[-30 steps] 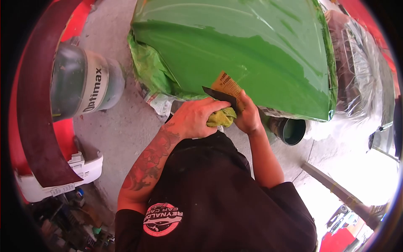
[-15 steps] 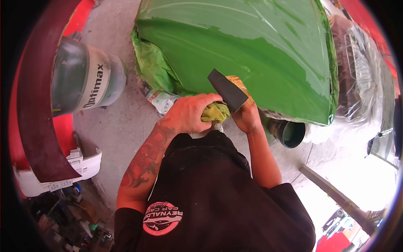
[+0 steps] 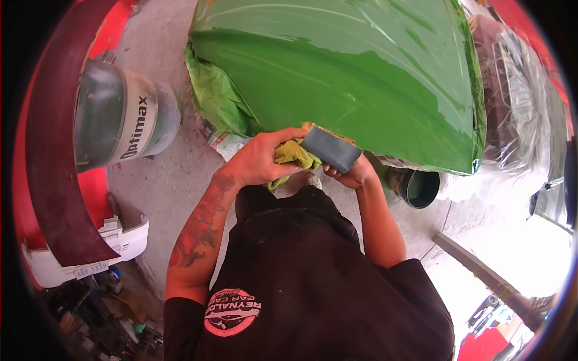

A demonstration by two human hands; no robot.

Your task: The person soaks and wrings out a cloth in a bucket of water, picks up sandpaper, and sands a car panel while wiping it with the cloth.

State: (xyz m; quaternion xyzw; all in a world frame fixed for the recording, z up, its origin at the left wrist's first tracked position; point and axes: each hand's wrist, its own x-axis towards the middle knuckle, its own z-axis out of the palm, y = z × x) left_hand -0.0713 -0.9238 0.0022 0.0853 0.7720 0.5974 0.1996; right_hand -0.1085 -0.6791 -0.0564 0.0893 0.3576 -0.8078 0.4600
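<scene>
Sandpaper [image 3: 333,148] is lowered | gripped by right hand [image 3: 360,173], likely for viewing | cloth [image 3: 291,153] gripped beside it by left hand [image 3: 255,159]

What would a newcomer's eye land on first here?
The big glossy green panel filling the top middle. Then, just below it, the left hand gripping a yellow-green cloth beside the dark grey abrasive sheet in the right hand. Off to the left, the large container lettered "Optimax" stands out too.
</scene>
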